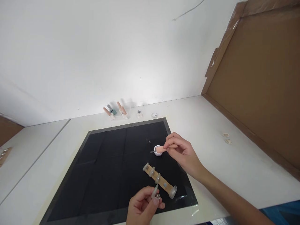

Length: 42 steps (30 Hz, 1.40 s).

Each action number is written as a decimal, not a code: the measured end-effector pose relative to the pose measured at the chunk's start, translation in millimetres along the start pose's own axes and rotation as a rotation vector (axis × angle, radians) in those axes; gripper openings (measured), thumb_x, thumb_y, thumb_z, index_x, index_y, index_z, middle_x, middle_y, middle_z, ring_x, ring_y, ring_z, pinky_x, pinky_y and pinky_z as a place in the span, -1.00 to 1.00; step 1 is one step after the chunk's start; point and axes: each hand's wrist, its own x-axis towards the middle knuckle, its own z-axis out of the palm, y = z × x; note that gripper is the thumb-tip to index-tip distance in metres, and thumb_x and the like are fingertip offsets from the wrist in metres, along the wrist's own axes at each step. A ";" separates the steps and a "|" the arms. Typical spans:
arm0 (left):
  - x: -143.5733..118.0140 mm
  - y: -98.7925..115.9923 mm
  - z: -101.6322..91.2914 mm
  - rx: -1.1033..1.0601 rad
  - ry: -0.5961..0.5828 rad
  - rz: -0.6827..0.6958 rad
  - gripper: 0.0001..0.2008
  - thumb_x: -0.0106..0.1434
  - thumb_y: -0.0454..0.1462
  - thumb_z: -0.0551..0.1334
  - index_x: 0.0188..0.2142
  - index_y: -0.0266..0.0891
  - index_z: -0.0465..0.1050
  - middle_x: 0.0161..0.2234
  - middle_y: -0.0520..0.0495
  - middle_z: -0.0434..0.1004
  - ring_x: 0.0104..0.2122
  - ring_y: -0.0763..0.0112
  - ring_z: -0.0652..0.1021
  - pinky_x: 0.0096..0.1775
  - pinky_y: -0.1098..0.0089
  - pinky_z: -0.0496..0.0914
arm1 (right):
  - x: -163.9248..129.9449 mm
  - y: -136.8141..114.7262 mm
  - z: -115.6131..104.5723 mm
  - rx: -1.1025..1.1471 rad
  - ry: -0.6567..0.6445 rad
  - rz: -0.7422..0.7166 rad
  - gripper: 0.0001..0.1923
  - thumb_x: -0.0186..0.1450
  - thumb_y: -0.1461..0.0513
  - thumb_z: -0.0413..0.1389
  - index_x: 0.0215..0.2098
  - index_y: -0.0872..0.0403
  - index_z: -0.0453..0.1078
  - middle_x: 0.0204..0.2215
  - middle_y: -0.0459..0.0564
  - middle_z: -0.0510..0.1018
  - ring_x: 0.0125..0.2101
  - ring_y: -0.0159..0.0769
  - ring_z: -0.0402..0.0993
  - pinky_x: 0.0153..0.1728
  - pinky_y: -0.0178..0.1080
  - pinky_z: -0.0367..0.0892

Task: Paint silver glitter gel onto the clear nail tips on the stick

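Nail tip (155, 191), curved and translucent: I see it pinched in the curled left hand (142, 204), near a tan strip (161, 181); the right hand (180, 149) pinches a smooth peach brush (161, 149) over a round jar (158, 154).

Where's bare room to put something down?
The black mat is bare left of the left hand and wooden strip. So is the white table between the right hand and two small discs. It's crowded around the white jar, and among the bottles behind the mat.
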 end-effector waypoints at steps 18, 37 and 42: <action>3.0 -21.8 5.8 0.195 0.121 0.273 -0.75 -0.16 -0.12 0.47 -0.52 -0.21 0.59 -0.56 0.00 0.52 -0.52 0.44 0.52 -0.43 0.55 0.43 | 0.0 -0.9 -1.8 0.024 0.001 0.017 -0.82 0.13 0.40 0.03 -0.50 0.04 0.41 -0.42 -0.10 0.26 -0.45 -0.41 0.31 -0.46 -0.34 0.22; 20.5 -37.4 2.3 0.695 0.096 0.590 -0.87 0.11 -0.20 0.31 -0.45 -0.21 0.58 -0.57 0.03 0.39 -0.66 0.51 0.34 -0.59 0.50 0.22 | 2.1 -0.3 -5.7 -0.007 -0.006 0.038 -0.80 0.16 0.40 0.03 -0.49 0.03 0.41 -0.42 -0.11 0.29 -0.43 -0.39 0.29 -0.45 -0.31 0.19; 26.2 -39.2 3.4 0.768 0.093 0.583 -0.83 0.13 -0.17 0.29 -0.46 -0.21 0.58 -0.58 0.03 0.39 -0.66 0.51 0.35 -0.59 0.51 0.24 | 2.8 1.4 -5.5 0.001 -0.006 0.046 -0.80 0.15 0.40 0.03 -0.50 0.03 0.40 -0.42 -0.11 0.27 -0.40 -0.37 0.30 -0.42 -0.29 0.22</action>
